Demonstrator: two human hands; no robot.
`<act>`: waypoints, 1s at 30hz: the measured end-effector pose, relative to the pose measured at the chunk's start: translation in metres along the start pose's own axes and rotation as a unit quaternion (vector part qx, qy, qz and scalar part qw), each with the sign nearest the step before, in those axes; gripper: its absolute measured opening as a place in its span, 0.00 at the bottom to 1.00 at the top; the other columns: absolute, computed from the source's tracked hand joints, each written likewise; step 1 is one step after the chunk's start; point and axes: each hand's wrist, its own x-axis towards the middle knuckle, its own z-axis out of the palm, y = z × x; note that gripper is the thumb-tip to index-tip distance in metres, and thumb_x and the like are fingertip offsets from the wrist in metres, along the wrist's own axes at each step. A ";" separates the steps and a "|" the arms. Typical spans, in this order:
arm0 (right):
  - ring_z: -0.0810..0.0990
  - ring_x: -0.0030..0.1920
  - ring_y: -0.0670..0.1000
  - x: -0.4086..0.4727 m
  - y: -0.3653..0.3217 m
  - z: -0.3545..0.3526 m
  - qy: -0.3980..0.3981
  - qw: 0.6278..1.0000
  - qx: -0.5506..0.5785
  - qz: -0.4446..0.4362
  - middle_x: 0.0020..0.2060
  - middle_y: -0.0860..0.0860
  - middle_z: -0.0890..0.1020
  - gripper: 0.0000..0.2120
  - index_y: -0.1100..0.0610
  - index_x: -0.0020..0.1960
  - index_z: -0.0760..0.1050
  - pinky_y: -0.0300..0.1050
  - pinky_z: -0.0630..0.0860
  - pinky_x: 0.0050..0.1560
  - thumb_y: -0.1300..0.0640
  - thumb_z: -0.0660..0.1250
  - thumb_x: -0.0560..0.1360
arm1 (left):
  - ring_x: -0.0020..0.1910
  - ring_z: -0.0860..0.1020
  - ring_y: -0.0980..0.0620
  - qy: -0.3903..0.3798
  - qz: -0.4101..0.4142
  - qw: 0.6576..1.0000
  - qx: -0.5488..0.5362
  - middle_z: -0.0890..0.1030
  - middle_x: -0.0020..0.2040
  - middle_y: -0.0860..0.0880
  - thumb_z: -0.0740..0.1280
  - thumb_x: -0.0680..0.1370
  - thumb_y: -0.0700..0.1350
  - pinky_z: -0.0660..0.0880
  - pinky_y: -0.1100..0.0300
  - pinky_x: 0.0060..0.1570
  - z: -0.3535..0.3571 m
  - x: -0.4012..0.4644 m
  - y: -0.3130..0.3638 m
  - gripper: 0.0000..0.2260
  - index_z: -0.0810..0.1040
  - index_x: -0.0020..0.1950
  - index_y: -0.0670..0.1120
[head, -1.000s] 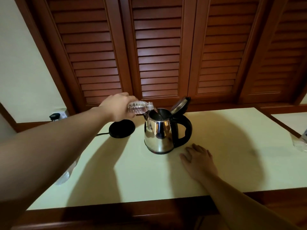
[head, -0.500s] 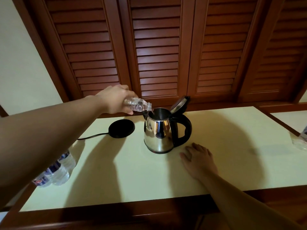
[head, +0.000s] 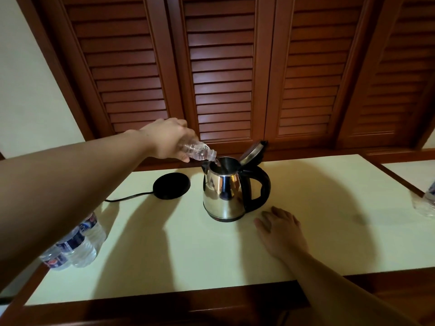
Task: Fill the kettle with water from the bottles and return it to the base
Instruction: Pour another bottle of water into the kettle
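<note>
Louvred doors back the desk. Left hand grips a bottle tipped over the kettle. Right hand lies flat, fingers relaxed.

Left grip curled, right flat.

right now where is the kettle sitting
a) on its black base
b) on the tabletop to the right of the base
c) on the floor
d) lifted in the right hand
b: the kettle stands on the table, lid open, apart from the round black base on its left, while the left hand tips a bottle over its opening and the right hand rests flat on the table beside it.
</note>
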 end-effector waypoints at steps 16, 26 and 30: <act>0.64 0.75 0.53 -0.007 -0.006 -0.008 0.011 1.000 0.003 -0.009 0.72 0.49 0.71 0.26 0.45 0.69 0.74 0.51 0.57 0.74 0.32 0.56 0.79 | 0.63 0.75 0.44 0.024 0.030 0.999 0.027 0.79 0.62 0.50 0.79 0.70 0.60 0.74 0.46 0.60 -0.017 0.011 0.010 0.31 0.73 0.69 0.55; 0.64 0.74 0.53 -0.011 -0.010 -0.014 0.018 1.000 0.004 -0.020 0.72 0.49 0.72 0.24 0.43 0.69 0.74 0.51 0.56 0.73 0.32 0.59 0.79 | 0.60 0.75 0.44 0.023 0.076 0.994 0.079 0.73 0.52 0.52 0.79 0.71 0.59 0.76 0.48 0.57 -0.038 0.017 0.016 0.26 0.77 0.66 0.55; 0.64 0.74 0.52 -0.011 -0.009 -0.011 0.022 0.999 0.019 -0.021 0.71 0.47 0.72 0.25 0.42 0.68 0.75 0.50 0.55 0.74 0.31 0.60 0.77 | 0.61 0.75 0.44 0.041 0.036 0.998 0.035 0.73 0.54 0.51 0.78 0.72 0.58 0.76 0.48 0.57 -0.035 0.012 0.017 0.25 0.77 0.67 0.56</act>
